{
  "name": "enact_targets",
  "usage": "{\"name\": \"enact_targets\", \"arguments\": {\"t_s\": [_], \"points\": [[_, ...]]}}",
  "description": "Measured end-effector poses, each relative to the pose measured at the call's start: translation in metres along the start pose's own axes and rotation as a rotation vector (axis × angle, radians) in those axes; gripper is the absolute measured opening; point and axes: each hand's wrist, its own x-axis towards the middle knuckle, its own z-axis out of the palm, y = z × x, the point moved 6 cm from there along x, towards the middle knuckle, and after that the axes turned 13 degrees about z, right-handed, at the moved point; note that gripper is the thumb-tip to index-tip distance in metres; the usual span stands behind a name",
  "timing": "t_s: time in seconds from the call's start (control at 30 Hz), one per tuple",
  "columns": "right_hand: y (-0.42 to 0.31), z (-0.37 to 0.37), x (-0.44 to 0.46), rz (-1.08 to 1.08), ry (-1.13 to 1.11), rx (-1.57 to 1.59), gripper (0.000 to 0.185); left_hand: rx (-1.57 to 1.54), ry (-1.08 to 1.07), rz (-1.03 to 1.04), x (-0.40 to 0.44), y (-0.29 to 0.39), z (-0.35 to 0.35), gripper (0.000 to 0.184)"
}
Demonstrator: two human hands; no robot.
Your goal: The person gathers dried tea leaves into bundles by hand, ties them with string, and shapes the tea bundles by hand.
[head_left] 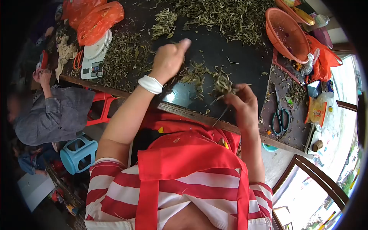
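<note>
My left hand (168,60), with a white band on its wrist, is raised over the dark tabletop. Its fingers are curled in and the thumb sticks out; whether anything is inside the fist is hidden. Between the fingers and thumb of my right hand (245,102) is a small bunch of dried leaves (222,83), held near the table's front edge. A thin dark strand (221,116) hangs below the bunch, and I cannot tell if it is a stem or a tie. Loose dried leaves (196,78) lie between my hands.
Behind my hands spreads a large heap of dried leaves (230,17), with a separate bunch (164,23) beside it. A white scale (92,69) and orange bags (100,23) stand left. On the right are an orange basket (274,32) and scissors (281,120). A person (53,113) sits left.
</note>
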Motion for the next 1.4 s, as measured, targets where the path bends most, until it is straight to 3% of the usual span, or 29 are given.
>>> {"name": "enact_targets", "arguments": {"t_s": [0.07, 0.13, 0.17, 0.23, 0.3, 0.47, 0.5, 0.63, 0.67, 0.73, 0.83, 0.9, 1.1, 1.23, 1.4], "points": [[-0.013, -0.001, 0.008, -0.091, 0.183, -0.283, 0.024, 0.060, -0.173, -0.020, 0.000, 0.000, 0.001, 0.050], [-0.022, 0.008, 0.012, -0.114, 0.168, -0.296, 0.024, -0.151, 0.126, 0.196, -0.013, 0.014, 0.004, 0.035], [-0.024, 0.012, 0.011, -0.120, 0.158, -0.311, 0.023, -0.154, 0.118, 0.198, -0.016, 0.024, 0.005, 0.035], [-0.025, 0.019, 0.010, -0.120, 0.124, -0.366, 0.022, -0.495, 0.305, 0.369, -0.023, 0.052, -0.007, 0.019], [-0.024, 0.027, 0.012, -0.131, 0.106, -0.413, 0.023, -0.233, 0.252, 0.578, -0.027, 0.074, -0.009, 0.011], [-0.026, 0.036, 0.008, -0.193, 0.108, -0.439, 0.026, -0.071, 0.237, 0.646, -0.026, 0.066, 0.000, 0.013], [-0.027, 0.033, 0.003, -0.195, 0.113, -0.394, 0.026, -0.075, 0.243, 0.642, -0.025, 0.057, 0.000, 0.013], [-0.031, 0.027, 0.001, -0.205, 0.134, -0.287, 0.025, -0.227, 0.364, 0.128, -0.020, -0.003, -0.022, 0.018], [-0.029, 0.024, 0.000, -0.184, 0.142, -0.299, 0.025, -0.234, 0.355, 0.128, -0.024, -0.006, -0.024, 0.018], [-0.033, 0.023, 0.004, -0.166, 0.129, -0.341, 0.025, -0.444, 0.081, -0.005, -0.024, -0.016, -0.009, 0.021], [-0.036, 0.039, 0.008, -0.179, 0.094, -0.330, 0.024, -0.459, 0.211, 0.056, -0.027, 0.015, -0.014, 0.025], [-0.033, 0.043, 0.004, -0.163, 0.079, -0.340, 0.024, -0.446, 0.559, 0.442, -0.029, 0.052, -0.032, 0.028], [-0.040, 0.041, 0.000, -0.130, -0.011, -0.217, 0.017, -0.259, 0.290, 0.087, -0.028, -0.005, -0.023, 0.026], [-0.040, 0.046, 0.017, 0.087, -0.030, 0.529, 0.017, -1.067, -0.104, -0.084, -0.033, -0.003, 0.010, 0.023], [-0.033, 0.067, 0.025, 0.159, -0.221, 0.684, 0.024, -1.345, 0.219, -0.132, -0.033, 0.054, 0.022, 0.041]]}}
